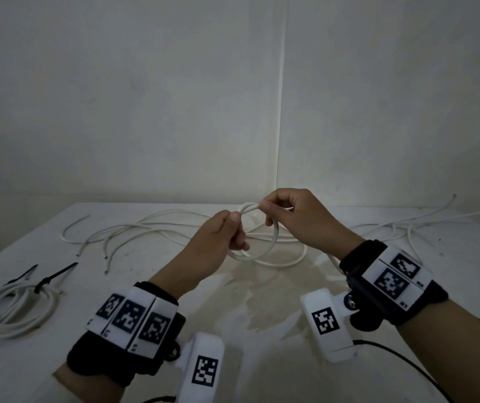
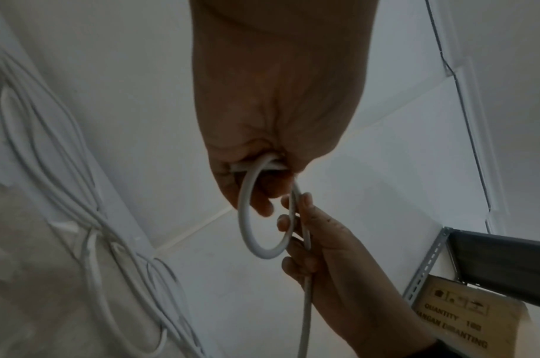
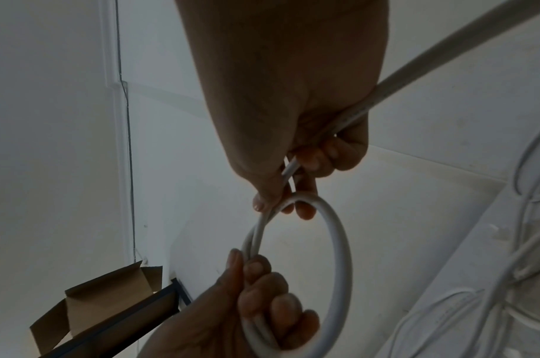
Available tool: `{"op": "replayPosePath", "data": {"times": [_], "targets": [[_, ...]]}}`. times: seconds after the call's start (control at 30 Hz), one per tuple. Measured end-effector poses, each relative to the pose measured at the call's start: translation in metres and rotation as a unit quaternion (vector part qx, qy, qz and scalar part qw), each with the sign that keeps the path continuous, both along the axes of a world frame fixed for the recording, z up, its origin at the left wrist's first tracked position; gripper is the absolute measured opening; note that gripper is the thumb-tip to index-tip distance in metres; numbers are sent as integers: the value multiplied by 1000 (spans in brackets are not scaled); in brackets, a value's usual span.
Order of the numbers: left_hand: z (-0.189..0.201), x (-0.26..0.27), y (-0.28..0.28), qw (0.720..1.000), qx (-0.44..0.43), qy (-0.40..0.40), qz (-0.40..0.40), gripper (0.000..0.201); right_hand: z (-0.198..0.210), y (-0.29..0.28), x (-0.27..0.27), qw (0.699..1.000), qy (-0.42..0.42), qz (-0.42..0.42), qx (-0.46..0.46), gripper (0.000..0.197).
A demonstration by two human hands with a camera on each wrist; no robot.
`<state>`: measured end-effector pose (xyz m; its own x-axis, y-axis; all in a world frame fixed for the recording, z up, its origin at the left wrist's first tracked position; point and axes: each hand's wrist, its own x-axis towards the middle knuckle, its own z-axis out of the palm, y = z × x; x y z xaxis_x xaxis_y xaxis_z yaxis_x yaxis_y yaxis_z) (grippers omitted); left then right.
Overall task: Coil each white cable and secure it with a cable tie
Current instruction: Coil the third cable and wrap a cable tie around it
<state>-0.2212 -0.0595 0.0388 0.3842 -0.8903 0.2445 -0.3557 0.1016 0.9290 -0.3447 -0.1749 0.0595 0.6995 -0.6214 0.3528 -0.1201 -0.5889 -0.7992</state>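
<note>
We see a white cable [image 1: 273, 238] held up over the middle of the white table [image 1: 262, 309], bent into a small loop between our two hands at the centre of the head view. The loop stands roughly upright, its opening facing us, its long axis running from upper left to lower right in that view. Our left hand [image 1: 218, 237] has its fingers curled round the loop's left side, thumb pressed on top of the doubled strands. Our right hand [image 1: 297, 216] pinches the top of the loop between thumb and forefinger, the other fingers curled; in the right wrist view the cable's free length leaves that hand toward the upper right of the frame. Behind the hands, loose white cables [image 1: 145, 228] sprawl across the far part of the table, more of them at the upper right [image 1: 407, 228]. At the lower left lies a coiled cable [image 1: 14, 312] bound by a black cable tie [image 1: 49, 279], with another black tie [image 1: 23, 274] just beside it. In the left wrist view a cardboard box [image 2: 464, 315] at the lower right reads "QUANTITY" and a number we cannot make out for sure. Both wristbands [image 1: 396, 274] carry black-and-white square markers.
</note>
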Motion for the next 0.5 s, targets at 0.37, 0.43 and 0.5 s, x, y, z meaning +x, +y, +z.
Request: {"op": "replayPosePath", "data": {"times": [0.37,0.43,0.5], "targets": [[5,1,3,998,9,54,6,36,0,1,6,999,15,25,-16,16],[5,2,3,998,7,66,15,38,0,1,8,999,10,27,-19,17],[6,4,2,995,-10,91,28,38,-2,0,10,999,-2,22,-33,20]]}}
